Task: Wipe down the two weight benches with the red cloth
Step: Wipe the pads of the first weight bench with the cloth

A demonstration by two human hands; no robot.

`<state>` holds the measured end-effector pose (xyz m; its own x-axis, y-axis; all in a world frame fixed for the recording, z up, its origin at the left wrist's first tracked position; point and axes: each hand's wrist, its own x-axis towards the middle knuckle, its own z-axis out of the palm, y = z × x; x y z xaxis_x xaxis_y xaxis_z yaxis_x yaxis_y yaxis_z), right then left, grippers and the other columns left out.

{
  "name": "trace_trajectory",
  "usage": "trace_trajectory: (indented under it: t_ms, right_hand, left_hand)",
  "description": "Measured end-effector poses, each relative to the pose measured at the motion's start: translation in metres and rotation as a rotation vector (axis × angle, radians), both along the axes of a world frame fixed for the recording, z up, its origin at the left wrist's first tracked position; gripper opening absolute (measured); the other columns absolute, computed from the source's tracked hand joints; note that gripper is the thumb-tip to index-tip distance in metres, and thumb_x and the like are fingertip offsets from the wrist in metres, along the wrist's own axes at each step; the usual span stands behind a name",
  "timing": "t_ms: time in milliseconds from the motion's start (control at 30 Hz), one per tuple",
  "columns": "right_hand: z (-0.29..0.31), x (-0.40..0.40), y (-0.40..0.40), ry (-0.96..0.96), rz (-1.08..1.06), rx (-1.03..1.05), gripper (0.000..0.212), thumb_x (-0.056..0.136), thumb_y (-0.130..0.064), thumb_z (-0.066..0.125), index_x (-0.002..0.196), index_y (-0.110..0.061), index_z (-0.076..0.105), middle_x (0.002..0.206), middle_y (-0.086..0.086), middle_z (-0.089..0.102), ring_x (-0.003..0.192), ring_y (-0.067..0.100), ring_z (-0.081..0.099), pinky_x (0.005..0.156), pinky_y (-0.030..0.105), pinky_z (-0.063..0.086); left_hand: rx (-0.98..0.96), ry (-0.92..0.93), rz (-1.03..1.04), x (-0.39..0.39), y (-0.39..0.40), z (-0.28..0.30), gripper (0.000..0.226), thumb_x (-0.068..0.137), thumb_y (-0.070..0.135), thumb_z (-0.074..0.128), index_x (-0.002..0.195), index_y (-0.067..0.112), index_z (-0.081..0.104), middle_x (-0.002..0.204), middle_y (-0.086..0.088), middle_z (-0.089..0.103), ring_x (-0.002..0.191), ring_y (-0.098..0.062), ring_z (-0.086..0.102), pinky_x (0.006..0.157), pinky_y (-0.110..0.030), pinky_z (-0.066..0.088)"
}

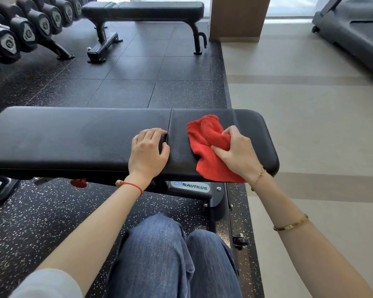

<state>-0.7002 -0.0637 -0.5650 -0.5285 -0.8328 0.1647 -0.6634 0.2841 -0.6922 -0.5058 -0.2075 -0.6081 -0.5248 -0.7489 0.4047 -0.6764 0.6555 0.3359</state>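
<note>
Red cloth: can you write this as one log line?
right hand grips red cloth on near bench | left hand rests on bench

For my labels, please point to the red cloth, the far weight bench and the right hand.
red cloth [205, 134]: head view, bunched middle.
far weight bench [159, 8]: head view, pad top.
right hand [238, 153]: head view, back of hand.

Near bench: left end cut by frame edge, frame mostly hidden under pad; dumbbell rack and treadmill cropped at left and right edges, dumbbell weight markings too small to read; red cloth partly covered by right hand.
</note>
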Motion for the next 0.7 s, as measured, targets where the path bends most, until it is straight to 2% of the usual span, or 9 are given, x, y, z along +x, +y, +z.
trace_trajectory:
  t_ms: [67, 133, 233, 367, 533, 700]
  right_hand:
    - [0.004, 0.002, -0.003, -0.067, -0.001, -0.033, 0.030, 0.077, -0.023, 0.076, 0.093, -0.011, 0.053, 0.080, -0.004, 0.061, 0.081, 0.020, 0.061, 0.070, 0.025, 0.041]
    - [0.005, 0.004, -0.007, -0.168, -0.001, -0.034, 0.034, 0.075, -0.022, 0.079, 0.094, -0.011, 0.054, 0.082, -0.006, 0.061, 0.080, 0.014, 0.058, 0.067, 0.020, 0.037]
    - [0.002, 0.007, -0.011, -0.320, 0.013, -0.033, 0.040, 0.074, -0.020, 0.081, 0.104, -0.012, 0.055, 0.096, -0.002, 0.064, 0.089, 0.012, 0.059, 0.078, 0.023, 0.043]
    - [-0.002, 0.006, -0.014, -0.411, 0.004, -0.069, 0.048, 0.074, -0.017, 0.082, 0.116, -0.016, 0.060, 0.108, -0.002, 0.068, 0.100, 0.012, 0.064, 0.093, 0.030, 0.050]
    - [-0.001, 0.003, -0.022, -0.517, -0.036, -0.043, 0.044, 0.072, -0.014, 0.083, 0.113, -0.015, 0.067, 0.105, -0.001, 0.071, 0.096, 0.011, 0.067, 0.093, 0.032, 0.053]
    - [0.025, 0.008, -0.020, -0.627, -0.114, 0.072, 0.042, 0.072, -0.013, 0.083, 0.111, -0.017, 0.067, 0.105, -0.001, 0.071, 0.099, 0.015, 0.067, 0.093, 0.035, 0.053]
  left_hand:
    - [0.001, 0.003, 0.002, 0.000, 0.000, 0.000, 0.032, 0.092, 0.023, 0.054, 0.122, 0.017, 0.062, 0.128, -0.001, 0.063, 0.123, -0.023, 0.052, 0.109, -0.043, 0.037]
    - [0.005, 0.002, 0.001, 0.000, 0.000, 0.000, 0.032, 0.092, 0.022, 0.054, 0.122, 0.017, 0.062, 0.129, -0.001, 0.062, 0.124, -0.023, 0.052, 0.109, -0.043, 0.037]
    - [0.005, 0.003, -0.001, -0.001, 0.000, -0.001, 0.033, 0.091, 0.021, 0.055, 0.123, 0.016, 0.062, 0.130, -0.002, 0.062, 0.126, -0.023, 0.052, 0.111, -0.042, 0.036]
    - [-0.012, 0.010, -0.003, -0.001, -0.003, -0.003, 0.035, 0.092, 0.021, 0.052, 0.125, 0.016, 0.062, 0.132, -0.002, 0.062, 0.127, -0.022, 0.051, 0.112, -0.041, 0.035]
    - [-0.004, -0.008, -0.017, 0.001, -0.007, -0.005, 0.039, 0.092, 0.022, 0.049, 0.128, 0.014, 0.061, 0.135, -0.003, 0.061, 0.130, -0.024, 0.051, 0.113, -0.042, 0.035]
    - [0.101, -0.084, 0.003, 0.001, -0.001, 0.020, 0.036, 0.090, 0.016, 0.053, 0.124, 0.011, 0.064, 0.132, -0.004, 0.063, 0.127, -0.026, 0.054, 0.110, -0.043, 0.039]
